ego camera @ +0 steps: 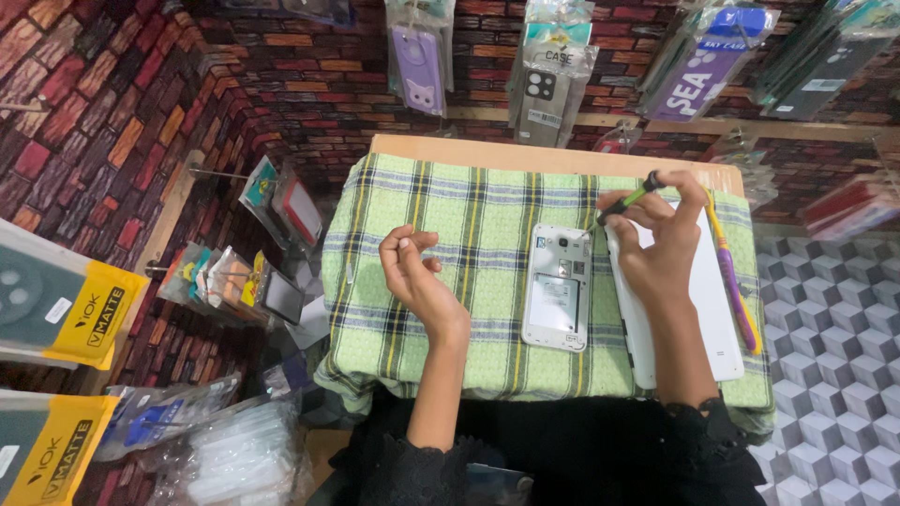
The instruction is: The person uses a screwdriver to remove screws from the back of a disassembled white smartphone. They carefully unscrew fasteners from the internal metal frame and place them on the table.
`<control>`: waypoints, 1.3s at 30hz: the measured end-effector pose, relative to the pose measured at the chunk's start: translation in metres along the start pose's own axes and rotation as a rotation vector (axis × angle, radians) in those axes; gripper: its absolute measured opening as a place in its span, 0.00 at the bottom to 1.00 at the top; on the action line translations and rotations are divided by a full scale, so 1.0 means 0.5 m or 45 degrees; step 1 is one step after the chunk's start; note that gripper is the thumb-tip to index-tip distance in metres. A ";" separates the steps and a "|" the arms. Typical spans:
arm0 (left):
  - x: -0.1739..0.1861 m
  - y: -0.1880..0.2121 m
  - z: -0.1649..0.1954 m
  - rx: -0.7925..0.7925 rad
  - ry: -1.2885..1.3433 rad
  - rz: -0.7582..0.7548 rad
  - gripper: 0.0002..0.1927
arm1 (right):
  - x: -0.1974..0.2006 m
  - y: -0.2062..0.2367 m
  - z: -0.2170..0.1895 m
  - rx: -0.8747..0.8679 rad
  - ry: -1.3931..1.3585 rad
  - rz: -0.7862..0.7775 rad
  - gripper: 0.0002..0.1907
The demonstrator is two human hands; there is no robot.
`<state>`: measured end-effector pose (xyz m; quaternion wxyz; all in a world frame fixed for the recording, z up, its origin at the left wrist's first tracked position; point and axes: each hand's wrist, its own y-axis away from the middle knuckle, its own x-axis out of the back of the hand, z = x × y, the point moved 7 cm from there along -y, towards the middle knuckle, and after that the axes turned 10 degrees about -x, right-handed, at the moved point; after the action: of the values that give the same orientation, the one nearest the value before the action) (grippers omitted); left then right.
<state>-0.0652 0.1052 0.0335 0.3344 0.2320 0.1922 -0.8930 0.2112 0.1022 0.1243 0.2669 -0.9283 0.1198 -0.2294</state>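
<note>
Small wooden desk (450,147) against a brick-pattern wall, draped with a green plaid cloth (450,253). On the cloth's right side lies a large flat white panel (712,309), long edge running toward the person. Just left of it, close alongside, a white smartphone with its back cover off (557,286) lies face down, upright to the view: camera and grey inner frame at top, pale battery bay below.

Right hand (661,248) sits over the white panel's upper part; its grip is closed on a thin green-and-black screwdriver (626,201), tip angled down-left toward the phone's top right corner; can't tell whether it touches. Left hand (412,272) is raised over the cloth left of the phone, thumb and forefinger pinched narrow; whatever is between them is too small to tell.

A purple-and-yellow toothbrush (734,281) lies along the panel's right edge.

Clear hanging packets of phone cases (548,80) line the wall.
</note>
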 end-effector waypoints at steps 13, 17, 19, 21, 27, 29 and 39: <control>-0.006 0.005 -0.001 0.013 -0.007 -0.016 0.11 | 0.003 0.004 0.028 0.018 0.089 0.051 0.35; -0.008 0.002 0.000 0.008 -0.004 -0.026 0.11 | -0.011 0.003 0.038 0.004 -0.004 -0.065 0.35; -0.009 0.003 0.000 0.015 -0.015 -0.034 0.11 | -0.015 0.004 0.044 0.009 -0.075 -0.120 0.35; -0.010 0.004 0.001 0.017 -0.015 -0.035 0.11 | -0.018 0.005 0.049 0.014 -0.170 -0.185 0.34; -0.008 0.004 0.003 0.032 -0.016 -0.030 0.11 | -0.001 0.005 0.055 -0.028 0.161 0.082 0.35; -0.007 0.005 0.004 0.036 -0.005 -0.025 0.11 | -0.004 0.002 0.038 0.046 0.228 0.126 0.38; -0.007 0.008 0.008 0.043 -0.013 -0.027 0.11 | -0.012 0.006 0.013 0.016 0.053 -0.039 0.35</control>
<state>-0.0614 0.1023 0.0381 0.3218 0.2312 0.1778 -0.9008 0.2091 0.1046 0.1158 0.2668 -0.9234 0.1097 -0.2534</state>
